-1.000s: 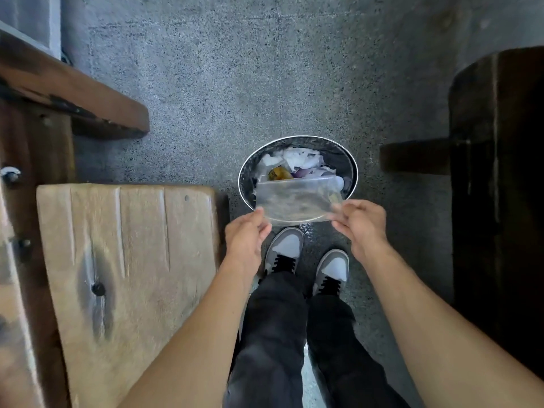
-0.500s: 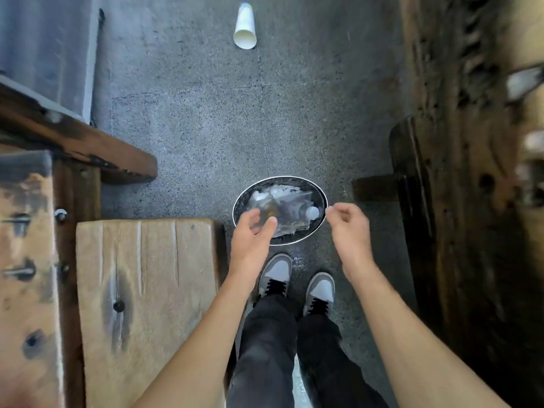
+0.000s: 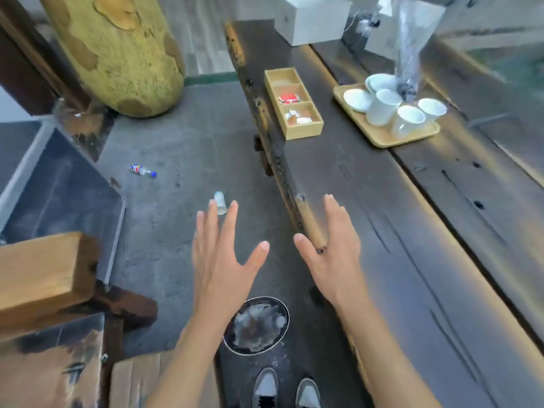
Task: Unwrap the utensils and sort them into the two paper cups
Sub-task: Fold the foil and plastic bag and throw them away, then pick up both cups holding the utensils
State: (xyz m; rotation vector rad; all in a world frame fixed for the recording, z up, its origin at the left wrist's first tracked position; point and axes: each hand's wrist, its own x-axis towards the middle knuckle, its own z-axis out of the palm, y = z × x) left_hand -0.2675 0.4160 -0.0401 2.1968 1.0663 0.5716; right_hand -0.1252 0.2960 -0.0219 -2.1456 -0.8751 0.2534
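Observation:
My left hand (image 3: 223,257) hovers flat above the floor, fingers spread, holding nothing. My right hand (image 3: 332,251) is also empty and open, over the near edge of the dark wooden table (image 3: 397,260). Below them a round metal bin (image 3: 255,325) on the floor holds clear wrappers and trash. White cups (image 3: 394,108) stand on a wooden tray (image 3: 382,136) at the far right of the table. A paper cup (image 3: 220,203) lies on its side on the floor, just beyond my left fingertips. No utensils are visible.
A wooden three-compartment box (image 3: 293,103) with small packets sits on the table left of the tray. White boxes (image 3: 312,17) stand at the table's far end. A small bottle (image 3: 142,170) lies on the floor. A wooden bench (image 3: 44,275) is at left, a large yellow post (image 3: 117,51) behind.
The clear wrapper that both hands held over the bin has dropped into it. Both hands opened and rose. The view swung up from the floor to the table.

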